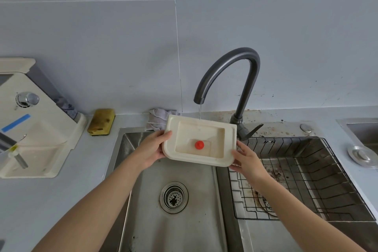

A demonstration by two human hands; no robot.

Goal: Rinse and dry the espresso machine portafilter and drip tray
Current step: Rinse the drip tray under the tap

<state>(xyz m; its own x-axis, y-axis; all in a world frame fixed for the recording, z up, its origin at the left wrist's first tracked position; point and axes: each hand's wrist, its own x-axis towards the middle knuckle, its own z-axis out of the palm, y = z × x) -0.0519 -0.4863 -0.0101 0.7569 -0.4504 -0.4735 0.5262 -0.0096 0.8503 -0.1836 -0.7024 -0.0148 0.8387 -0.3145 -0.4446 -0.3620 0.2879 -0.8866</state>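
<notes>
I hold a cream plastic drip tray (199, 129) over the left sink basin, tilted toward me. A red float knob (199, 145) sits in its recess. My left hand (152, 150) grips the tray's left edge and my right hand (246, 157) grips its lower right corner. A thin stream of water (199, 111) runs from the dark curved faucet (235, 67) onto the tray's far rim. The cream espresso machine (34, 129) stands on the counter at left, with a metal wand (19, 159) in front of it. No portafilter can be made out.
The left basin (147, 221) has a round drain strainer (173, 197). A black wire rack (306, 178) fills the right basin. A yellow sponge (101, 121) and a grey cloth (158, 118) lie behind the sink. A metal lid (362, 156) rests on the right counter.
</notes>
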